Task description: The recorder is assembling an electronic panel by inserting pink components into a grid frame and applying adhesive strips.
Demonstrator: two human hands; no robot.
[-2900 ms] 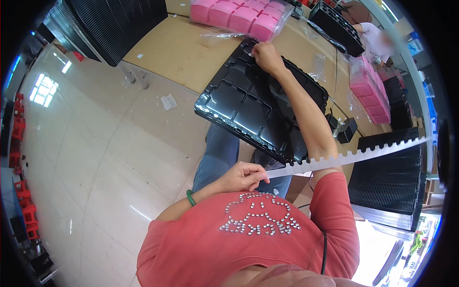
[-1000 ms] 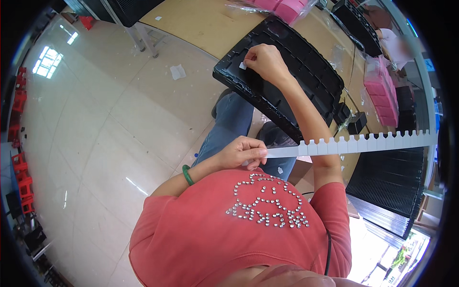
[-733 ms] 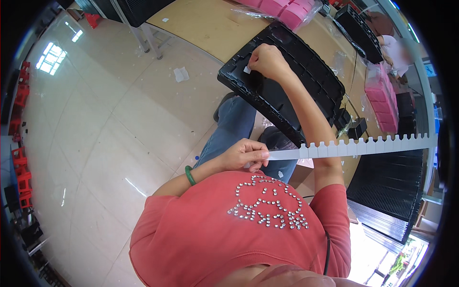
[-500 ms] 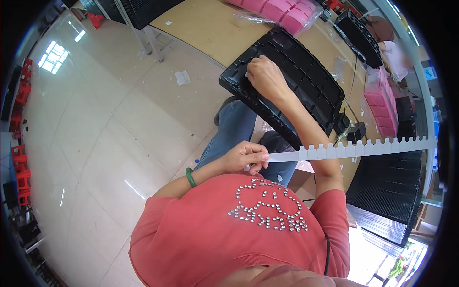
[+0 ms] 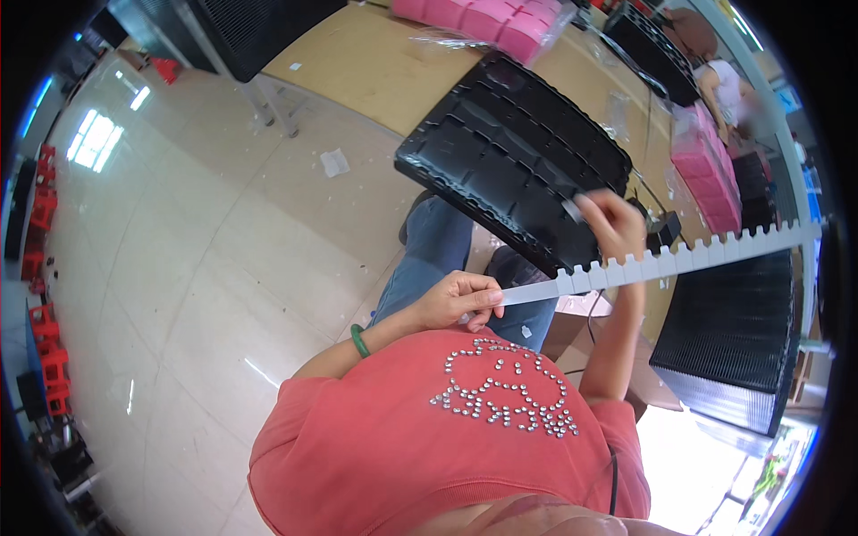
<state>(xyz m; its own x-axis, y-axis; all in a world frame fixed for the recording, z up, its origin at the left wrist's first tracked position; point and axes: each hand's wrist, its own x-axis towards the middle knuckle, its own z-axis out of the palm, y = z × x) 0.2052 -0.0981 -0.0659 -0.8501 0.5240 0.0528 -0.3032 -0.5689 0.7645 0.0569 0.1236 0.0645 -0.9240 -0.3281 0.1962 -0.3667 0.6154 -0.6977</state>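
My left hand (image 5: 463, 299), a green bangle on its wrist, pinches the near end of a long white strip (image 5: 661, 265) with a row of tabs along its upper edge. The strip stretches far to the right, passing over my right forearm. My right hand (image 5: 617, 223) is closed in a pinch, with a small pale tab (image 5: 572, 209) at its fingertips. Just beyond those fingers lies a black plastic tray (image 5: 483, 161) with moulded slots and ridges, tilted over the table's near edge above my knees.
Pink wrapped bundles (image 5: 483, 20) lie on the tan table (image 5: 357, 67), and another pink stack (image 5: 706, 170) stands at the right. Black ribbed crates (image 5: 728, 330) rise at the right. A co-worker (image 5: 722, 89) is at the far right. A paper scrap (image 5: 334, 163) lies on the floor.
My right hand has moved from the tray's far left part back to its right near side, a pale tab now showing at its fingertips. My left hand keeps its hold on the strip.
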